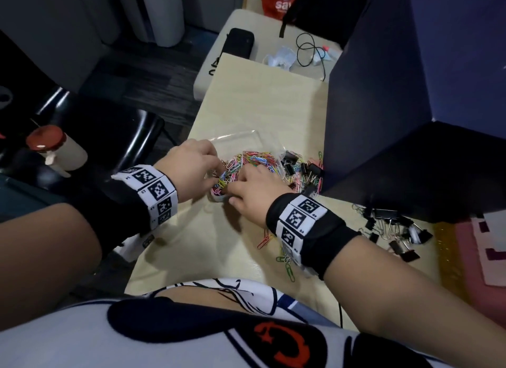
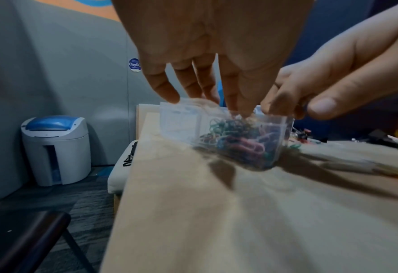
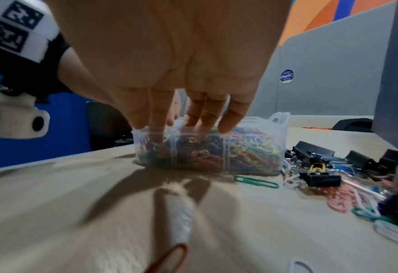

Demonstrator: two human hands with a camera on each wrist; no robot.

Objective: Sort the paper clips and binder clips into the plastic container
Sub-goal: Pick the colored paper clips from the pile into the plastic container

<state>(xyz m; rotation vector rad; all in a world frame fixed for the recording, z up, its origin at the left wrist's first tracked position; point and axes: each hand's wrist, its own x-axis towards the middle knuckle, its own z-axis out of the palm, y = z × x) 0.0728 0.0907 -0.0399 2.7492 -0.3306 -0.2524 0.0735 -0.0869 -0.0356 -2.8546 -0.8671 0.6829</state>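
Paper clips (image 1: 246, 162) in many colours already heap in the clear plastic container (image 1: 241, 137), which sits mid-table on the pale table (image 1: 262, 99) within easy reach of both arms. From the head view, the left hand (image 1: 189, 164) and right hand (image 1: 254, 192) meet over the near end of the container, fingers dipped toward the heap, probably to settle or drop clips; whether either pinches a clip I cannot tell here. Black binder clips (image 1: 394, 228) lie in a loose pile well to the right, with more just beside the container's right side, so that part of the sort looks undone. In the left wrist view, the left hand's fingers (image 2: 167, 88) hang down, slightly spread, tips at the container's rim (image 2: 216, 112), and nothing is plainly held; the right hand's thumb (image 2: 321, 107) and fingers close together above the rim, what they pinch being hidden. The right wrist view shows that hand's fingertips (image 3: 228, 123) reaching into the container's left compartment (image 3: 156, 149), while a green paper clip (image 3: 256, 182) and others lie loose beside it.
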